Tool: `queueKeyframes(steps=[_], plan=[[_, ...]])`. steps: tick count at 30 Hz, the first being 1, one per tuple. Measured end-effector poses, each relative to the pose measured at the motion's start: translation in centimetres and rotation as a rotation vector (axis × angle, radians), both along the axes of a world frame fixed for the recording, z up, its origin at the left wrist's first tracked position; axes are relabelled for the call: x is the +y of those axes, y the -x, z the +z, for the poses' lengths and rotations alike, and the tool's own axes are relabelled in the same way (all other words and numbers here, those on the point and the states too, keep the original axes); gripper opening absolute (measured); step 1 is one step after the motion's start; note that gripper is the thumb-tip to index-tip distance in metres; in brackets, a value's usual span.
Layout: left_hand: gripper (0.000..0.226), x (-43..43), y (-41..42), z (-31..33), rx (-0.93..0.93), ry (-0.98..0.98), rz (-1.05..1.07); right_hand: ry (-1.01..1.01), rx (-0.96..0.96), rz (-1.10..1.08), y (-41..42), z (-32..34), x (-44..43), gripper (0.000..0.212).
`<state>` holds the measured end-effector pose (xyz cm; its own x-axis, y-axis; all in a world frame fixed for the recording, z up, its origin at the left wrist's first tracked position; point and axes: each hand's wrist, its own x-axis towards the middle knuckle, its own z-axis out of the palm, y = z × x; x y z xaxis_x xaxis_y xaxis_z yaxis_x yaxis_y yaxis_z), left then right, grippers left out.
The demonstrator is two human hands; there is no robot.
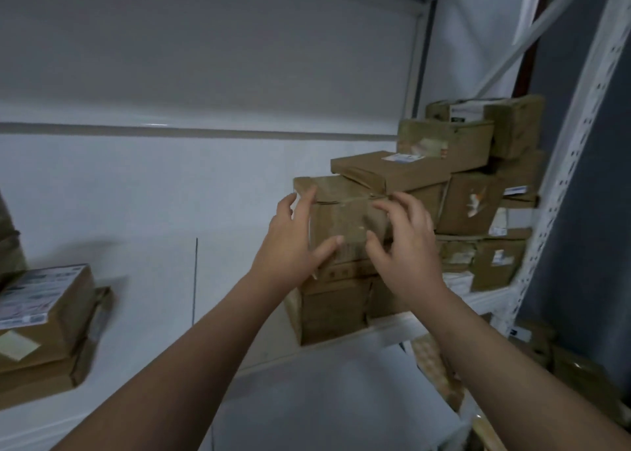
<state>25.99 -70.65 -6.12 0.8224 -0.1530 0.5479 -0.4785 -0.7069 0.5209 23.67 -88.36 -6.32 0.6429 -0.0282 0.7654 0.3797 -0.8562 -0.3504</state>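
Box [341, 211] atop stack near shelf [392, 327] front edge, L hand [293, 242] on its left side w/ straight fingers, thumb on front, R hand [406, 245] at right front, fingers spread, half-bent, contact unclear, other boxes [471, 204] behind.

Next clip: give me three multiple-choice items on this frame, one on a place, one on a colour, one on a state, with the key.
1. Where does the taped box between the left hand and right hand sit?
A) on the floor
B) on top of other boxes on the shelf
C) in a cart

2. What colour is the perforated shelf upright?
A) white
B) red
C) black

3. How is the taped box's top?
A) flaps standing open
B) cut away
C) closed under clear tape

Key:
1 B, it tops a stack standing on the shelf.
2 A, the post at right is white.
3 C, glossy tape runs over the closed flaps.
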Motion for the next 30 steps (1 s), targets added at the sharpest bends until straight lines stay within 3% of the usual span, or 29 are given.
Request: queueKeyframes(steps=[6, 12, 16, 18, 21, 23, 25, 30], plan=[[0.06, -2.8, -2.2, 2.6, -0.131, -0.28, 0.128, 0.397, 0.02, -0.214, -3.7, 4.3, -4.6, 0.072], [0.044, -3.8, -2.6, 3.5, -0.107, -0.279, 0.166, 0.571, -0.019, -0.157, -6.4, 6.7, -6.7, 0.046], [0.056, -4.1, -2.4, 4.1, 0.0, -0.196, 0.163, 0.537, -0.194, -0.066, -6.3, 6.7, -7.4, 0.039], [0.064, -4.3, -1.8, 5.0, 0.064, -0.035, 0.13, 0.496, -0.362, -0.006, -6.0, 6.1, -7.4, 0.035], [0.068, -4.9, -0.4, 6.8, 0.17, 0.43, -0.019, 0.468, -0.55, 0.092, -5.4, 5.2, -6.6, 0.031], [0.055, -5.2, 0.4, 7.5, 0.211, 0.641, -0.144, 0.457, -0.636, 0.141, -4.9, 4.7, -5.3, 0.031], [0.049, -5.3, 0.3, 7.6, 0.221, 0.738, -0.204, 0.433, -0.661, 0.172, -4.7, 4.1, -4.0, 0.032], [0.061, -4.7, -0.2, 7.1, 0.229, 0.864, -0.17, 0.424, -0.535, 0.223, -5.5, 3.0, -2.7, 0.036]])
